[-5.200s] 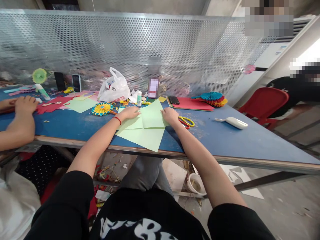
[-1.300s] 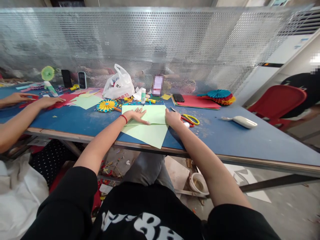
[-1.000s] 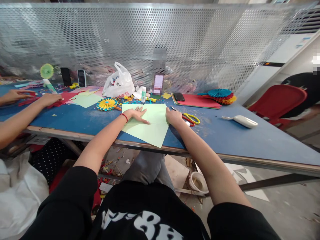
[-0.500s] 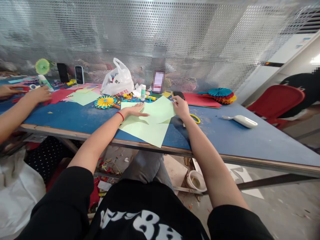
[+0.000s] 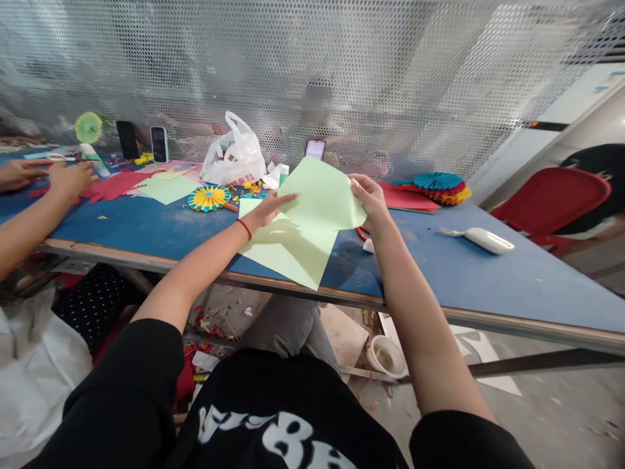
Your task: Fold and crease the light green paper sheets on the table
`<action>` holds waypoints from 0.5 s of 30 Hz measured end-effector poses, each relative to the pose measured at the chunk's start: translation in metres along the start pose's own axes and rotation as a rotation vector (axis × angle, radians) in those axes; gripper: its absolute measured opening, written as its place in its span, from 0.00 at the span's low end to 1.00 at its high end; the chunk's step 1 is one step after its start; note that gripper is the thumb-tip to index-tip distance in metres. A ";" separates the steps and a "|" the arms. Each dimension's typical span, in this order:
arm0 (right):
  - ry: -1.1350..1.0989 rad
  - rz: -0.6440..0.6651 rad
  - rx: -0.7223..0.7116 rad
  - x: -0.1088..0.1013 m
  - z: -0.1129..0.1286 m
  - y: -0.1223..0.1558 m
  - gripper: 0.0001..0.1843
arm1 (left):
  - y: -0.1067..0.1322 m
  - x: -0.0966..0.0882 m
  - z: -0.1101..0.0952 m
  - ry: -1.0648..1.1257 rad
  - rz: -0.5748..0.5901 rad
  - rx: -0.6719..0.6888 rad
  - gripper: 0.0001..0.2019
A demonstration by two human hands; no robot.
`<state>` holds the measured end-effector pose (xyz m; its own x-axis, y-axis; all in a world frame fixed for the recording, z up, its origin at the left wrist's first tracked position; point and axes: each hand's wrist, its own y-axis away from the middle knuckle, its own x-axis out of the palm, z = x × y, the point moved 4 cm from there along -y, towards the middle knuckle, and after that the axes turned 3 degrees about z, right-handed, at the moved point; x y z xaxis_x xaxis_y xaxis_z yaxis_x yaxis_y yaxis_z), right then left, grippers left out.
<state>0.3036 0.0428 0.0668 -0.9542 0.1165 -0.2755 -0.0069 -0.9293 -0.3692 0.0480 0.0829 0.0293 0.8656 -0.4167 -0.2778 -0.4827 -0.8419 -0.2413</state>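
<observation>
Head view: left hand (image 5: 269,208) and right hand (image 5: 370,195) are clamping fingers on a green paper (image 5: 319,194), holding it above a second sheet (image 5: 301,257) on the table (image 5: 439,273); lifting looks done, setting down pending.

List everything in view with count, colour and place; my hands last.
raised sheet: 1, pale green, between the hands
lower paper: at least 1, pale green, beneath
table: 1, blue-topped, under papers
mesh panel: 1, silver, behind table
plastic bag: 1, white, table's back
rosettes: 2, yellow-blue and green, left
pleated papers: count unclear, blue, red, yellow, back right
red papers: several, red, both sides
glue sticks: 2, white-green, back
upright slabs: 2, dark, back left
handled object: 1, off-white, table right
chair: 1, red, far right
bucket: 1, whitish, floor
scraps: uncountable, multicoloured, floor
co-worker's hands: 2, bare, far left
left hand: 1, bare, red wristband, at raised sheet's left edge
right hand: 1, bare, gripping raised sheet's right edge
</observation>
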 end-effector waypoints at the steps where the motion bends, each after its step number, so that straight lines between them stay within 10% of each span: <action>1: -0.066 0.011 0.019 0.002 -0.003 -0.001 0.22 | -0.002 -0.004 0.000 0.059 -0.032 0.017 0.38; 15: -0.548 0.205 0.107 0.010 -0.025 -0.013 0.25 | -0.021 -0.025 0.042 0.342 -0.483 0.044 0.13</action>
<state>0.3015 0.0648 0.0464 -0.9544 -0.2402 0.1775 0.1906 -0.9473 -0.2574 0.0307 0.1250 0.0024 0.9788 -0.0827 0.1871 -0.0218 -0.9517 -0.3064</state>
